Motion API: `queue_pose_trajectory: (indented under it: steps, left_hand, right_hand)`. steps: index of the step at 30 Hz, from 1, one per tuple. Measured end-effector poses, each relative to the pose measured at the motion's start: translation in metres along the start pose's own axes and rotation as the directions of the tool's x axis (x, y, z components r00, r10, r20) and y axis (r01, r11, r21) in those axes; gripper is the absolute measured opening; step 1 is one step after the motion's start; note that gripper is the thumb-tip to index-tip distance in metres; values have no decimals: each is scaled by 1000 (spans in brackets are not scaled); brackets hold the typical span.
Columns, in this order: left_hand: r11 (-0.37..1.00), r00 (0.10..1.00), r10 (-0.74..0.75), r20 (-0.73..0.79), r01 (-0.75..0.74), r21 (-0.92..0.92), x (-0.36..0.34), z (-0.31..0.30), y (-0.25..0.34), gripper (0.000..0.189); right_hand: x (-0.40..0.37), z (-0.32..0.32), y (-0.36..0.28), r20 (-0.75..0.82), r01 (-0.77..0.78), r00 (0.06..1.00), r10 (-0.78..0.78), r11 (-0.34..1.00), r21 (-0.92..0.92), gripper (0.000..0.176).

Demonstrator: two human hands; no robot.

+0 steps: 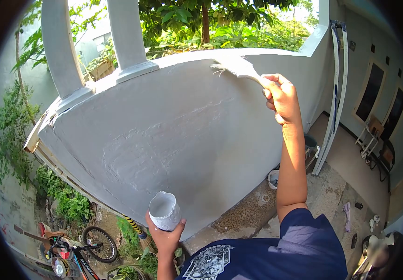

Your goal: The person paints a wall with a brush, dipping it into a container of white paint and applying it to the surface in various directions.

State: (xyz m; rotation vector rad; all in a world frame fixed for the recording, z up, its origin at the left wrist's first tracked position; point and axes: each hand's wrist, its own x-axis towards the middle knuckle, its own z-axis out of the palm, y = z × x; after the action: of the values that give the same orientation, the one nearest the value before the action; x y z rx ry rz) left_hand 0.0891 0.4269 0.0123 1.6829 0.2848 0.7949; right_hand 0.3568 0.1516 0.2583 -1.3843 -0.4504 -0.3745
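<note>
- The right hand (283,98) is raised at about one o'clock in the head view. Its fingers are closed tight round the handle of a white-caked flat paintbrush (239,67).
- The bristles point toward nine o'clock and lie against the grey rendered parapet wall (173,135), just under its top edge.
- The left hand (166,238) sits low at six o'clock. Its fingers and thumb are curled from below round a paint-coated plastic cup (164,211) with a ragged cut rim, held upright and close to the wall face without touching it.
- The render looks rough and ridged in the middle of the wall, so the stroke probably wants firm, even pressure with the bristles laid flat, worked into the hollows rather than skimmed over them.
- Near the top edge, a lighter load on the brush would likely save drips from running down the face.
- Holding the cup level and near the brush should shorten each reload and spare the dark blue printed shirt (281,252) below it.
- Two grey columns (61,51) stand on the parapet at eleven o'clock.
- A tall white frame (336,84) leans on the wall at three o'clock, with a dark bucket (309,144) and a small white pail (273,178) near its foot.
- A bicycle (78,247) stands on the ground beyond the wall at seven o'clock.
</note>
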Motion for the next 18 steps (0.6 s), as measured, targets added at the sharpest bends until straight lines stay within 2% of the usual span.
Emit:
queue_pose_trajectory:
  steps: [4,6,10,12,14,16,18]
  left_hand:
    - [1000,1000,-12,-7,12,-5,-2,1,5,91]
    - [1000,1000,1,-18,-1,13,-2,1,6,91]
    - [1000,1000,9,9,-9,13,-4,3,3,90]
    - [1000,1000,0,15,-1,17,-5,3,2,90]
    - [1000,1000,4,15,-4,0,-5,4,-1,90]
    - [1000,1000,1,25,-1,1,-6,4,-1,91]
    - [1000,999,0,34,0,2,-6,6,-1,91]
  right_hand:
    - [1,-11,9,-101,53,994,-47,997,59,20]
    - [-10,-17,15,-98,38,995,-33,998,41,22]
    - [-46,-28,50,-84,-132,989,123,985,-112,21]
    - [-71,-33,79,-102,-244,967,232,961,-128,17]
    - [-92,-38,114,-73,-319,947,311,901,-293,18]
    - [-102,-40,156,-48,-326,943,328,891,-314,18]
    - [-103,-37,156,-24,-331,939,343,882,-336,18]
